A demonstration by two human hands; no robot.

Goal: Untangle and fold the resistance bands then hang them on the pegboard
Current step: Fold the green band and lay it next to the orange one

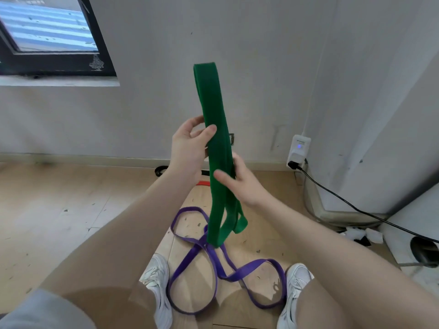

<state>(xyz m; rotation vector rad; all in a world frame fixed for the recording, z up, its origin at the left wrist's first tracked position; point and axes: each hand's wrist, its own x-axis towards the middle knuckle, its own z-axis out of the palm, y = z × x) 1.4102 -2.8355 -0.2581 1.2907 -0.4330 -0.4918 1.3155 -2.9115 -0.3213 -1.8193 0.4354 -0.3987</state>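
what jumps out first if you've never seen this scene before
A wide green rubber resistance band, folded into a long strip, stands upright mid-frame, gripped by the left hand higher up and the right hand just below. Under it, a thin purple resistance band sprawls in loops on the wooden floor between two white sneakers.

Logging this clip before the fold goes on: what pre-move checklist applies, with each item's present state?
1. Both hands hold the green band: ok, left hand and right hand grip it.
2. Green band doubled over: ok, fold at top.
3. Lower loop ends even: not ok, they hang at different heights.
4. Green band clear of the purple band on the floor: cannot tell, they overlap in view.
5. Purple band untangled: not ok, it crosses itself.
6. Pegboard in view: not ok.
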